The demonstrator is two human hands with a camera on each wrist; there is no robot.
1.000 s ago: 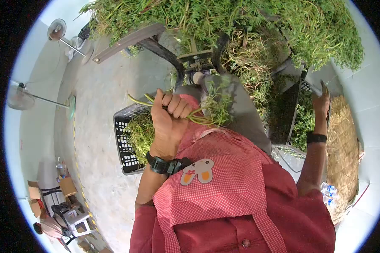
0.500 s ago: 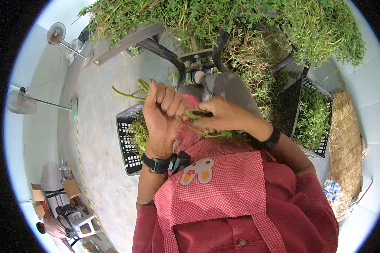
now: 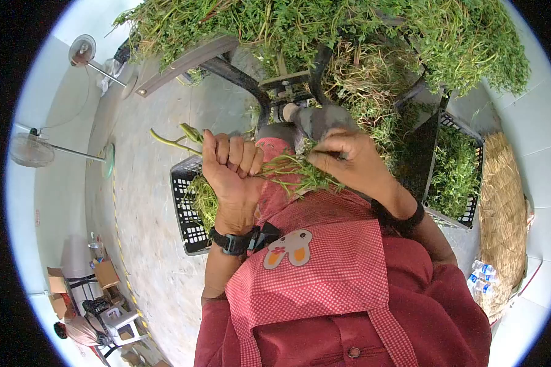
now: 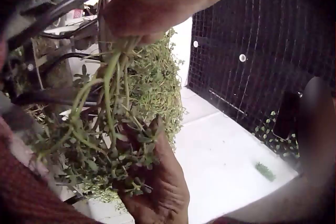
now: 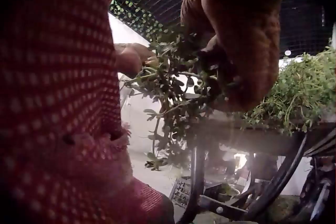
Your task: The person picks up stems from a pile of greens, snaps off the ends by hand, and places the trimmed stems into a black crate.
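Note:
My left hand is curled round a bunch of leafy green stems, held in front of the apron. Bare stem ends stick out on the left, past the thumb; the leafy ends spread to the right. With thumb and fingertips, my right hand pinches at the leafy end. In the left wrist view, the stems hang from the left fist, while the right hand sits low among the leaves. The right wrist view has small rounded leaves under the curled right fingers.
A large heap of greens lies on the table ahead, with more beneath. Black crates of greens stand at left and right. A woven straw roll is beyond the right crate. Two fans stand left.
My right hand has come from beside the right crate to the bunch, then shifted right along it to the leafy end. My left hand keeps its grip and has moved slightly left.

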